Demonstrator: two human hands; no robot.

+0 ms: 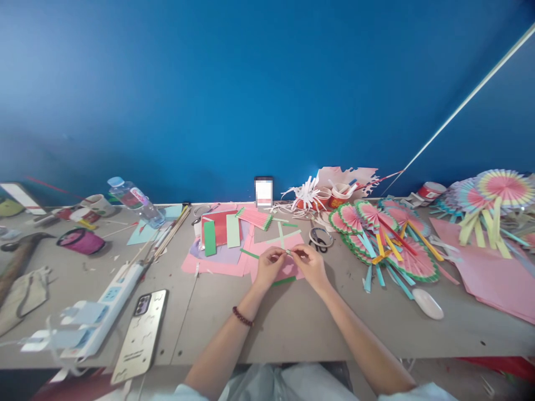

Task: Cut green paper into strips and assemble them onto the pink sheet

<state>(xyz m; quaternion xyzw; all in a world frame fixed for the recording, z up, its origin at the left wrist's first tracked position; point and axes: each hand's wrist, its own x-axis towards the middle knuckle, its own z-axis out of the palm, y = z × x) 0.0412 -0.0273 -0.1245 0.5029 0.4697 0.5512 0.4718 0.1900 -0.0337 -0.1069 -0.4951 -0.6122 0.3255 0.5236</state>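
My left hand (270,264) and my right hand (309,264) meet over the middle of the table, fingertips pinched together. Between them is a pale green paper strip (281,236), its free length pointing away from me. Its lower end is mostly hidden by my fingers. Pink paper (253,269) lies under the hands, with a dark green strip (284,281) near its front edge. Just left are a dark green paper piece (209,238), a light green one (233,230) and a pleated pink-and-green paper (254,218).
At right lie several folded paper fans (412,256), a tape roll (321,238), a white mouse (427,303) and pink sheets (493,278). On the left are a phone (140,337), a power strip (111,303), a tilted water bottle (136,200) and a hammer (23,256). A blue wall (267,94) rises behind.
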